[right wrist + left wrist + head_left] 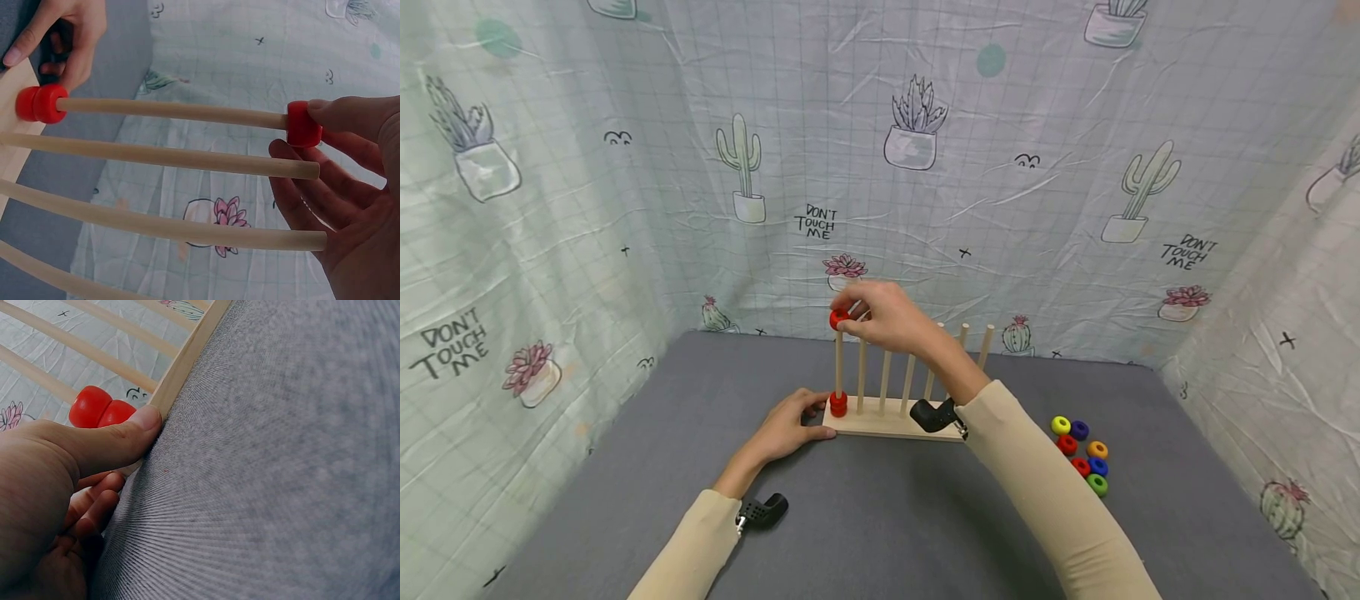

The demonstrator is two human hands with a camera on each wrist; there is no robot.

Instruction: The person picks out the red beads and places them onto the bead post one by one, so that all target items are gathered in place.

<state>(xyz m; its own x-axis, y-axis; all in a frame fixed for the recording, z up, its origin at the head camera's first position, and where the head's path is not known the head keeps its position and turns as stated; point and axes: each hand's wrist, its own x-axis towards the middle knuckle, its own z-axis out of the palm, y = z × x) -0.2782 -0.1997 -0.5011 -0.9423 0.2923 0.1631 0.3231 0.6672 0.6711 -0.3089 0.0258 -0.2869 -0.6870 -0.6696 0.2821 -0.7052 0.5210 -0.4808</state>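
A wooden peg rack stands on the table, its pale base (880, 429) carrying a row of upright pegs. My right hand (889, 318) pinches a red ring (304, 128) between thumb and fingers at the tip of the leftmost peg (175, 111). Two more red rings (838, 404) sit stacked at the foot of that same peg. The left end of the base is gripped by my left hand (786, 427), with the thumb (145, 419) on its front edge and the fingers round behind. The other pegs that show carry no rings.
To the right of the rack, several loose rings lie in a group on the grey table (880, 517): a yellow ring (1061, 426), an orange ring (1097, 450), a green ring (1097, 485), plus red and blue ones. A patterned curtain (880, 208) hangs behind and at both sides.
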